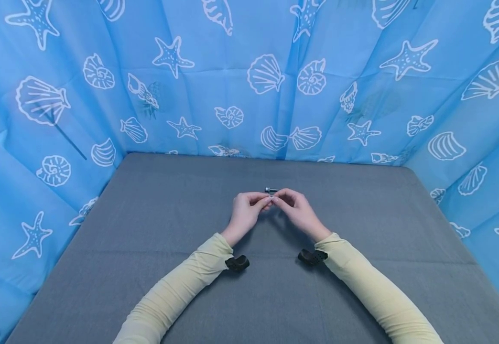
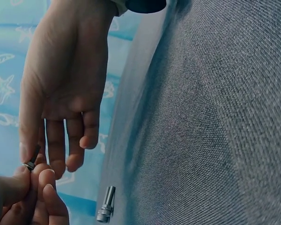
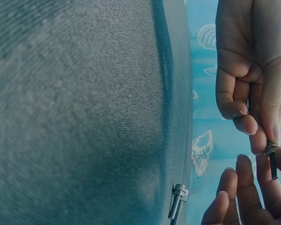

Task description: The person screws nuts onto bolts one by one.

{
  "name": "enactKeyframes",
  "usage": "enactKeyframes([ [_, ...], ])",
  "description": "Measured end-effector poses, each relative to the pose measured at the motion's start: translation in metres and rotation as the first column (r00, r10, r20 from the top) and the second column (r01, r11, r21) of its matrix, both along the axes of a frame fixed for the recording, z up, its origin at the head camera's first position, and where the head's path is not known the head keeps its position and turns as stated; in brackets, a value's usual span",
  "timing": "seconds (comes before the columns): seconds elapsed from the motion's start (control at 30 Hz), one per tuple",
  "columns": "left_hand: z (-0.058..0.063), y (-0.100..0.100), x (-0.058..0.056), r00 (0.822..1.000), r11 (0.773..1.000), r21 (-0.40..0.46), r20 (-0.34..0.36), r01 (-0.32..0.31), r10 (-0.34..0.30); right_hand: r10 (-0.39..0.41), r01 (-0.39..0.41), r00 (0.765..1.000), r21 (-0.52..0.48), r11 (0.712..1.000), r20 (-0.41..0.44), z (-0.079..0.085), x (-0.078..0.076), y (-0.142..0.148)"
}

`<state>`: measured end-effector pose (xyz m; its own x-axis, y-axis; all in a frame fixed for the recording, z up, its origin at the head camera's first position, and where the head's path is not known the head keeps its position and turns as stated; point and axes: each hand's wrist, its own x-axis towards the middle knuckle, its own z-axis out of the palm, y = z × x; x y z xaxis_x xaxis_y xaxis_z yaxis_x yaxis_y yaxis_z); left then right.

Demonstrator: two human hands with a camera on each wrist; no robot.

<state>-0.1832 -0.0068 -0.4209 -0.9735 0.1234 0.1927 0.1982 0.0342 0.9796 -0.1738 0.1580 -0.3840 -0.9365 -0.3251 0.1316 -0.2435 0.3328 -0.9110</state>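
Observation:
Above the table both hands meet at a small dark bolt point(image 3: 273, 166) with a nut point(image 3: 270, 148) at one end. My left hand point(image 1: 245, 210) holds the bolt's shank between thumb and index finger; its other fingers extend loosely in the left wrist view. My right hand point(image 1: 298, 214) pinches the nut end with thumb and index finger, its remaining fingers curled inward. The right wrist view shows the shank pointing down from the nut, and the fingertips hide part of it. Just beyond the hands, a larger silver bolt point(image 2: 106, 205) with a nut on it lies on the table.
Grey cloth covers the table point(image 1: 180, 205), whose far edge runs along a blue curtain point(image 1: 232, 86) printed with shells and starfish. The curtain also encloses both sides. A black wrist camera point(image 1: 237, 263) sits at the left cuff, another black camera point(image 1: 312, 257) at the right.

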Motion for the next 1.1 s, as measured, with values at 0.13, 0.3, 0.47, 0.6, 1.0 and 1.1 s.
enactKeyframes([
  [0.13, 0.001, 0.000, 0.001, 1.000, 1.000, -0.013, -0.017, -0.016, 0.016, -0.002, 0.003, 1.000, -0.012, 1.000, 0.013, 0.000, 0.001, -0.001],
  [0.3, 0.001, -0.001, 0.002, 0.999, 0.999, -0.029, -0.030, -0.026, 0.025, -0.006, 0.006, 1.000, -0.028, 1.000, -0.012, -0.003, 0.000, 0.000],
  [0.47, 0.002, -0.001, 0.002, 0.999, 0.998, -0.045, -0.032, -0.036, 0.035, 0.004, -0.004, 1.000, -0.024, 1.000, -0.011, -0.012, -0.006, 0.002],
  [0.6, 0.002, 0.000, 0.002, 0.999, 0.999, -0.032, -0.038, -0.038, 0.037, 0.011, -0.011, 1.000, -0.017, 1.000, 0.014, -0.011, -0.006, 0.001],
  [1.0, -0.002, 0.001, 0.001, 0.997, 0.997, -0.038, -0.039, -0.064, 0.062, 0.003, -0.007, 0.998, -0.067, 0.998, -0.056, -0.032, -0.018, 0.006],
  [1.1, -0.002, 0.000, 0.000, 0.998, 0.997, -0.043, -0.034, -0.061, 0.060, 0.003, -0.007, 0.998, -0.051, 0.999, -0.067, -0.034, -0.019, 0.006],
])
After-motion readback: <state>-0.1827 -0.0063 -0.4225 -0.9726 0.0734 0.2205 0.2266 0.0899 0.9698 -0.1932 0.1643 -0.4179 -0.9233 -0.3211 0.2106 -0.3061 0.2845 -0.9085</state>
